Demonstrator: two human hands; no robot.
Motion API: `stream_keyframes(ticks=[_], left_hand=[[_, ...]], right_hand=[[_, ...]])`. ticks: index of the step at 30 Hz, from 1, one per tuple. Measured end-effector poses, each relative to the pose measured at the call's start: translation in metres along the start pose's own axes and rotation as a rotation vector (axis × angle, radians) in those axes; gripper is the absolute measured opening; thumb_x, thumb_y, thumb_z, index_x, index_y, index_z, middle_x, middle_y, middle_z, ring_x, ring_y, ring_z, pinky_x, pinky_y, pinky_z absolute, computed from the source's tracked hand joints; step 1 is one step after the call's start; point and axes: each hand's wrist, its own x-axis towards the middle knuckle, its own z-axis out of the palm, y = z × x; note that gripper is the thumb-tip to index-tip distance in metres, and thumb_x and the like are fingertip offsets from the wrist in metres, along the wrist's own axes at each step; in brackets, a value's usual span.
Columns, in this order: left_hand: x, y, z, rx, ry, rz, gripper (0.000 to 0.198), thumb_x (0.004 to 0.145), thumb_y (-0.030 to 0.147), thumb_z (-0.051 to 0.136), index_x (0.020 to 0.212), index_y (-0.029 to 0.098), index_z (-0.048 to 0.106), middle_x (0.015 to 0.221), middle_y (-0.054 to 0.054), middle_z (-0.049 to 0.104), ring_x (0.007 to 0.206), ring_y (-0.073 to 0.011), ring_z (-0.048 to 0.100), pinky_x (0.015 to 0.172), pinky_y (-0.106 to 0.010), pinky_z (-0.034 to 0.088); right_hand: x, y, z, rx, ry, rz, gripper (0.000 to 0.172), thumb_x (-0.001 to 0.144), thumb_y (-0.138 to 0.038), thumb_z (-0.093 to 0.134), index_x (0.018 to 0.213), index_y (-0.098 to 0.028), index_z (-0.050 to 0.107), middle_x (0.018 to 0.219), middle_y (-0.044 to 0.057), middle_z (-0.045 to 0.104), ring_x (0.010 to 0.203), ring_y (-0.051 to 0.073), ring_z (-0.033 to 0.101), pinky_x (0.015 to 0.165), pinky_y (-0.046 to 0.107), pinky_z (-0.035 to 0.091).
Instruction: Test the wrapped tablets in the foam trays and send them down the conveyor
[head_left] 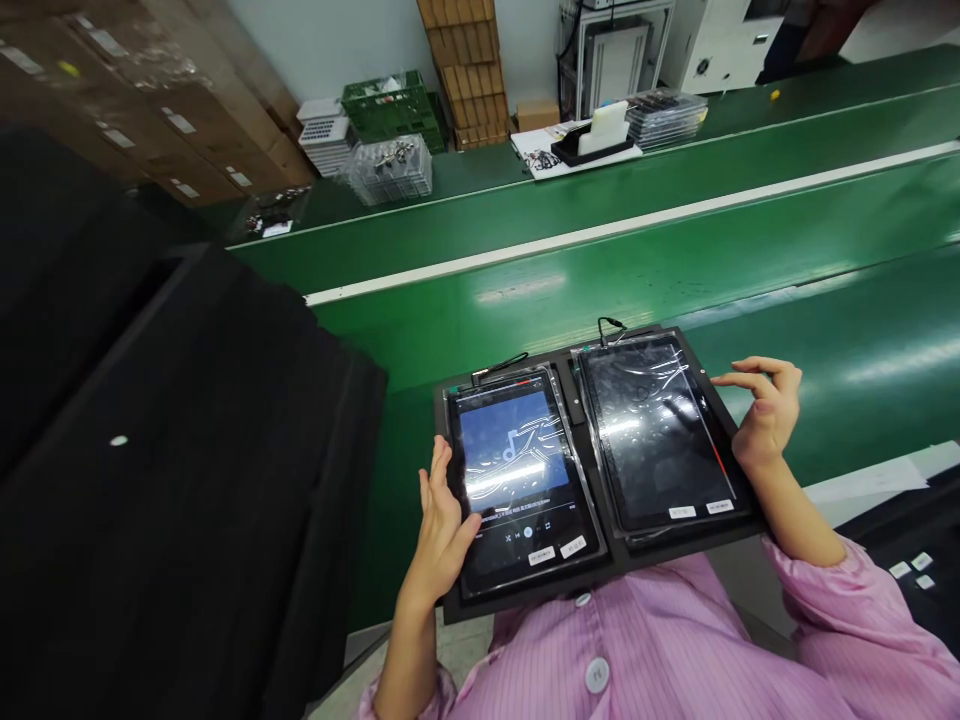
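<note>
A black foam tray (587, 450) lies in front of me at the green belt's near edge, with two film-covered tablets in it. The left tablet (514, 450) is lit, with a music note and player controls. On the right tablet (660, 430) the screen is mostly dark, with a red line along its right side. My left hand (441, 530) rests at the tray's left edge, fingers stretched out and thumb over the left tablet's border. At the tray's right edge is my right hand (769, 415), fingers apart, their tips by the right tablet's side. What lies under the tray is hidden.
Tall stacks of black foam (187, 450) stand close on my left. Beyond the green belt (525, 285) are a green crate (394, 105), clear plastic trays (394, 168), a white board (544, 150) with cables, and cardboard boxes (217, 130). Black foam (907, 540) lies at the lower right.
</note>
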Motion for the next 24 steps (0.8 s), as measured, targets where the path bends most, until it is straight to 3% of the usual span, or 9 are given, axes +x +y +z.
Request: stream_keyframes(ticks=[16, 24], left_hand=[[0.001, -0.003, 0.010, -0.283, 0.242, -0.069, 0.076, 0.095, 0.070, 0.038, 0.156, 0.025, 0.025, 0.165, -0.012, 0.024, 0.154, -0.0302, 0.019, 0.127, -0.050, 0.012], [0.001, -0.002, 0.010, -0.311, 0.220, -0.093, 0.077, 0.095, 0.070, 0.037, 0.156, 0.024, 0.024, 0.163, -0.015, 0.030, 0.153, -0.0311, 0.023, 0.126, -0.053, 0.012]], right_hand=[[0.001, 0.005, 0.005, 0.019, 0.106, -0.003, 0.074, 0.096, -0.070, 0.016, 0.081, -0.022, 0.071, 0.086, 0.013, 0.059, 0.089, 0.031, 0.059, 0.083, 0.052, 0.044], [0.002, 0.009, 0.006, 0.011, 0.101, 0.018, 0.075, 0.095, -0.070, 0.015, 0.079, -0.022, 0.070, 0.086, 0.013, 0.058, 0.089, 0.032, 0.059, 0.084, 0.053, 0.045]])
